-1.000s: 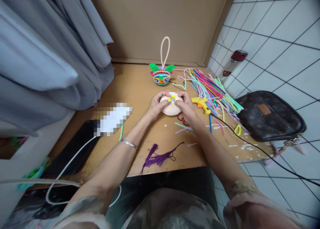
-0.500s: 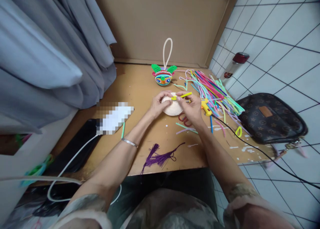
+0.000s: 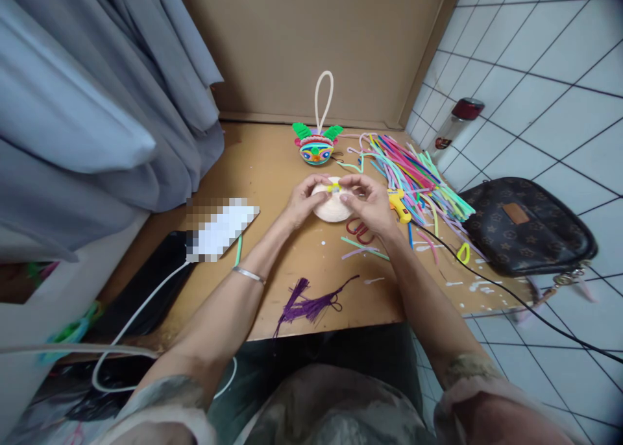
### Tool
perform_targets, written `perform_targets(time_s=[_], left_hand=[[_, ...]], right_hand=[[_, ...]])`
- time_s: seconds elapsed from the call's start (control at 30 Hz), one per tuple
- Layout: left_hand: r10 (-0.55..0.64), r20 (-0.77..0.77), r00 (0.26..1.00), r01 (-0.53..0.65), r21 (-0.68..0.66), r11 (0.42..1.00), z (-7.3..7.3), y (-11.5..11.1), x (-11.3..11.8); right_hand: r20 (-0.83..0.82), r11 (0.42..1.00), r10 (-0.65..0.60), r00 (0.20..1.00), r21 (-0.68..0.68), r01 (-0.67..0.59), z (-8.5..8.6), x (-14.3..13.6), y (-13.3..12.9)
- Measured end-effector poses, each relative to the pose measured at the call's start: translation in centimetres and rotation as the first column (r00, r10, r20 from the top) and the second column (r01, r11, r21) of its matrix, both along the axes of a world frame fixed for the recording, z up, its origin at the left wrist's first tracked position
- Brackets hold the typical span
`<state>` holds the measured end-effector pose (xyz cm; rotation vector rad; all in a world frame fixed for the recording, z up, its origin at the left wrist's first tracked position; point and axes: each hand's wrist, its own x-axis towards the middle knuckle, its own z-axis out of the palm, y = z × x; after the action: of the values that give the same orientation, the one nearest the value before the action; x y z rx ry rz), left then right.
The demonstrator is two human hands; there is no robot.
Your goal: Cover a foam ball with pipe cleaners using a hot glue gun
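Between both hands is a white, rounded, dome-like piece point(image 3: 332, 209) with a short yellow pipe cleaner point(image 3: 333, 188) lying across its upper part. My left hand point(image 3: 305, 202) grips the piece from the left, thumb on its face and fingers along the far edge. On the other side my right hand point(image 3: 370, 205) holds it too, its thumb pressing near the yellow strip and fingertips at the strip's right end. Just beyond the hands stands a colourful lion-head ornament point(image 3: 316, 148) with green ears and a white loop. Red-handled scissors point(image 3: 359, 231) lie partly under my right hand.
A yellow glue gun point(image 3: 400, 206) with a black cord and a heap of coloured pipe cleaners point(image 3: 413, 172) lie to the right, near a brown patterned bag point(image 3: 528, 228). A purple tassel point(image 3: 309, 305) lies in front; a phone-like white slab point(image 3: 224, 231) is at left.
The long free end of the yellow pipe cleaner, which stuck out to the right past my right hand, no longer shows. My right hand's fingers have spread around the white piece's right side.
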<state>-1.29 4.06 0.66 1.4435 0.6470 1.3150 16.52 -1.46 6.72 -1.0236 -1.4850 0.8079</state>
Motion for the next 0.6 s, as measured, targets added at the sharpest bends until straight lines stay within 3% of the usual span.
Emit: perform_targets(time_s=[0.1,0.27,0.33,0.43,0.53,0.6], left_hand=[[0.023,0.025,0.999,-0.023,-0.035,0.999,-0.2,0.3,-0.1],[0.05,0.054,0.997,-0.047,-0.054,0.997,-0.8,1.0,-0.1],[0.059,0.07,0.996,-0.054,-0.066,0.996,-1.0,1.1,0.0],[0.065,0.083,0.994,-0.06,-0.065,0.996,-1.0,1.1,0.2],[0.068,0.074,0.995,-0.065,-0.047,0.997,-1.0,0.9,0.3],[0.064,0.062,0.996,-0.062,-0.031,0.998,-1.0,0.7,0.2]], right_hand=[[-0.002,0.989,-0.147,0.989,0.026,0.147,-0.1,1.4,1.0],[0.165,0.887,-0.459,0.873,0.032,0.461,-0.7,5.0,0.9],[0.353,0.829,-0.543,0.762,0.082,0.553,-0.8,6.2,-0.1],[0.64,0.742,-0.565,0.521,0.117,0.661,-0.7,6.9,-1.2],[0.836,0.68,-0.457,0.303,0.109,0.725,-0.5,6.3,-1.2],[0.908,0.667,-0.364,0.208,0.098,0.738,-0.5,5.5,-0.6]])
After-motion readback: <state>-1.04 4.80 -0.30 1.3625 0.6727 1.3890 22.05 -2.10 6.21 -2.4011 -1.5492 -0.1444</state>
